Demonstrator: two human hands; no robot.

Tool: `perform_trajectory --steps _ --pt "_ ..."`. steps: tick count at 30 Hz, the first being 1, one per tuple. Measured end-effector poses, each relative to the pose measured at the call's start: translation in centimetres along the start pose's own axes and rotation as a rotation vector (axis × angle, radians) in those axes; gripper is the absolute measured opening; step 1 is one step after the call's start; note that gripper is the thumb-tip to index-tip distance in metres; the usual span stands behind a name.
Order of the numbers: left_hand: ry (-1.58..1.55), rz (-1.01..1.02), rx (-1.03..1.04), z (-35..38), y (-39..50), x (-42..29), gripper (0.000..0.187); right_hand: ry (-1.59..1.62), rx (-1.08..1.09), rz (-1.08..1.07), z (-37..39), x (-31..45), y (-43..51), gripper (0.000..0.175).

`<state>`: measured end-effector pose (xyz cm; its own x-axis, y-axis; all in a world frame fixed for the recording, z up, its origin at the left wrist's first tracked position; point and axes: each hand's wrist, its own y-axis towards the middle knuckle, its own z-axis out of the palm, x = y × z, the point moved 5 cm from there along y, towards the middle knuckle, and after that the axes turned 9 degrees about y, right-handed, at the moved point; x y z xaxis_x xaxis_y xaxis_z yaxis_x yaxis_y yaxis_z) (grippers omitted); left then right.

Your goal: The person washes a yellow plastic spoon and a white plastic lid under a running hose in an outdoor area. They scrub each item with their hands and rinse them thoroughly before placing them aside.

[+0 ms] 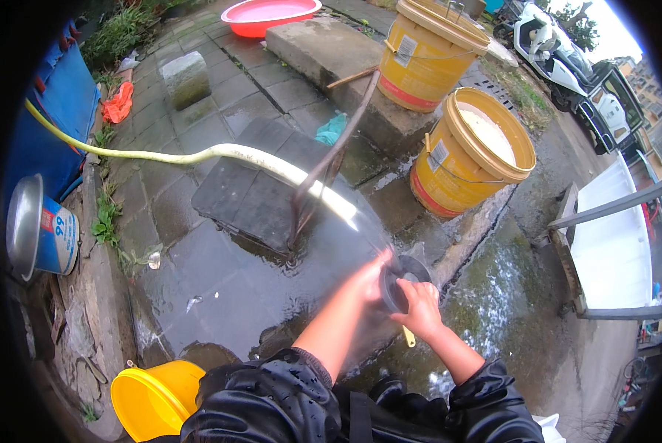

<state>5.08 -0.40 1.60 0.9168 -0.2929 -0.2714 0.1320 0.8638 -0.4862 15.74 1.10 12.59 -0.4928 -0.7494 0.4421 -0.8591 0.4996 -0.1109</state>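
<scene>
My right hand (419,307) grips the near rim of a dark round vessel (394,282), perhaps a pan or bowl. At the vessel's left side is my left hand (374,277), blurred by spray; its fingers are partly hidden. A pale yellow hose (242,152) crosses from the left, and water sprays from its end toward my hands. The hose rests against a dark metal frame (309,188) that stands beside a black slab (248,205). Below my right hand a pale yellow handle end (408,336) sticks out; what it belongs to is hidden.
Two large yellow buckets (433,55) stand by a concrete block (325,50), the nearer bucket (469,155) holding pale contents. A red basin (270,16) lies beyond, a bright yellow bucket (154,398) lower left. Wet paving surrounds me; a metal-framed cart (613,238) is right, a parked scooter (558,61) upper right.
</scene>
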Motion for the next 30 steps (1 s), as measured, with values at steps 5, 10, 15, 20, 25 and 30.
perform_trajectory --steps 5,10,15,20,25,30 --pt "-0.148 -0.051 0.121 1.6 -0.8 0.6 0.044 0.097 -0.1 -0.072 -0.3 0.1 0.6 0.076" --pt "-0.226 0.147 0.026 0.8 1.7 -0.7 0.017 0.189 -0.246 -0.148 -0.5 -0.8 1.5 0.057" --pt "-0.216 0.231 -0.023 -0.1 3.0 -1.4 0.003 0.388 -0.322 -0.056 -0.1 -2.2 1.8 0.037" --pt "-0.19 0.216 -0.067 0.0 2.8 -1.3 0.013 0.244 -0.376 -0.171 -1.0 -1.7 1.5 0.028" --pt "-0.2 0.197 -0.248 -1.2 1.7 -1.9 0.022 0.362 -0.806 0.267 -4.5 -7.0 1.5 0.023" --pt "-0.321 0.183 -0.195 -0.5 1.0 -1.7 0.031 0.599 -0.87 0.537 -3.1 -12.4 1.7 0.023"
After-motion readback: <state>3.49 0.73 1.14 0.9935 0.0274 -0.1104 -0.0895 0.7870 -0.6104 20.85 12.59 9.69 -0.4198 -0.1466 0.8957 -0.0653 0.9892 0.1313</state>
